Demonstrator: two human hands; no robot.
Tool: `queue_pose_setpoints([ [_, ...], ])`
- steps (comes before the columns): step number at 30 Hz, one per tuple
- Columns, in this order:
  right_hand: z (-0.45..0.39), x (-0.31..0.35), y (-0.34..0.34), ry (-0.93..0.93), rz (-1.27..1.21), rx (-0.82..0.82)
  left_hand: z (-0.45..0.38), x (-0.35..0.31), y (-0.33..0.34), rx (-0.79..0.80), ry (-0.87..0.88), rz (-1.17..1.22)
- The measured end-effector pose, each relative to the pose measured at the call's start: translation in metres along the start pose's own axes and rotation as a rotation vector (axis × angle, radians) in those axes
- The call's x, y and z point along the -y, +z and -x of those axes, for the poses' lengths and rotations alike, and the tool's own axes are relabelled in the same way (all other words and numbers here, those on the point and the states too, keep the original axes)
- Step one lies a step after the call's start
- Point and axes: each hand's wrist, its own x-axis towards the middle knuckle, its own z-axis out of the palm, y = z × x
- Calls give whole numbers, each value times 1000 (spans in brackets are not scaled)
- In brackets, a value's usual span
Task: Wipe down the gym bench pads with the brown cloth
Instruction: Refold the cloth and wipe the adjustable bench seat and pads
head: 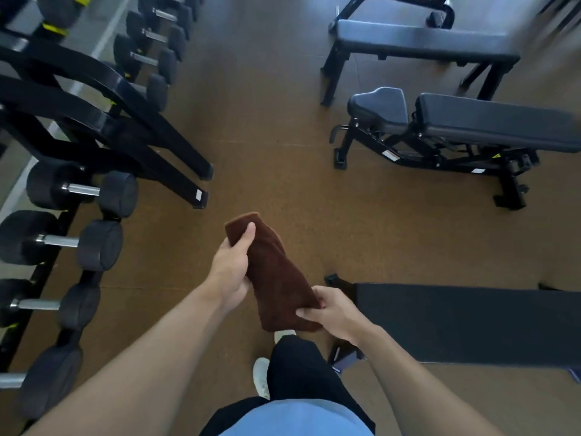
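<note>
Gripping the brown cloth [276, 278] at both ends, left hand [228, 272] and right hand [330, 311] hover; nearest bench pad [471, 322] lies lower right, beside the right hand.

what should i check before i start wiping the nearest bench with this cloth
1. Cloth held: ok, left hand grips its top, right hand pinches its lower end.
2. Cloth folded into a pad: ok, hangs as a folded strip.
3. Cloth on nearest bench: not ok, held over the floor beside it.
4. Bench pad free of items: ok in the visible part.
5. Cloth damp: cannot tell.
</note>
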Motion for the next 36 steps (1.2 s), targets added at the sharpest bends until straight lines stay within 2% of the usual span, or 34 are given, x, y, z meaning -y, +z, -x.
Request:
queue_pose_setpoints([
  [2, -6, 13, -12, 2, -196, -53, -25, -12, 1, -39, -4, -70],
  [4, -17, 30, -23, 11, -390, -117, -44, -15, 8, -22, -16, -361],
  [6, -37, 48, -35, 53, -477, -197, -53, -7, 25, 166, -38, -566],
  [8, -58, 62, -53, 96, -494, -233, -55, 3, 51, 362, -122, -603],
  [10, -77, 73, -77, 110, -552, -227, -67, 11, 79, 430, -140, -607],
  [16, -125, 98, -165, 65, -907, -100, -136, -28, 166, 441, -111, -602],
  [21, -167, 129, -229, 3, -957, -90, -181, -74, 232, 350, -134, -645],
  [24, -185, 153, -262, -18, -880, -139, -203, -98, 262, 253, -162, -594],
  [26, -194, 165, -277, -55, -647, -215, -222, -112, 277, 216, -181, -577],
  [30, -221, 184, -301, -144, -200, -375, -255, -136, 306, 261, -210, -631],
  [36, -269, 211, -344, -139, 104, -517, -317, -168, 347, 327, -284, -701],
])
